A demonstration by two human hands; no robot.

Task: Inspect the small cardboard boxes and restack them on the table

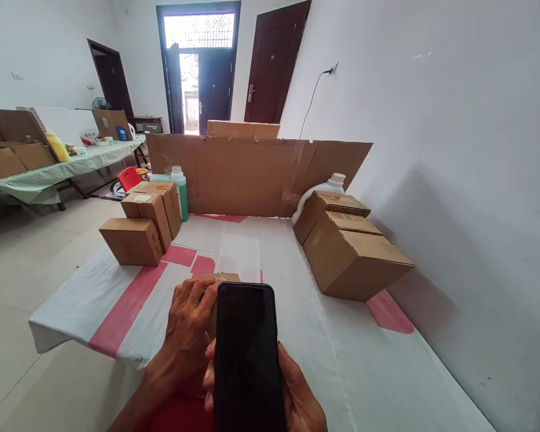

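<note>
My right hand (303,396) is closed around a black smartphone (247,354), held upright with its dark screen facing me. My left hand (189,318) is to the left of the phone, its fingers bent over a small cardboard box (225,277). Most of that box is hidden behind the phone and the hand. Both hands are at the near side of a table covered with a white and pink cloth (292,336).
Cardboard boxes (130,240) and a green bottle (182,195) line the table's left side. More boxes (360,264) and a white jug (336,182) stand at right by the wall. A cardboard panel (243,174) closes the back. Another table (103,157) is at far left.
</note>
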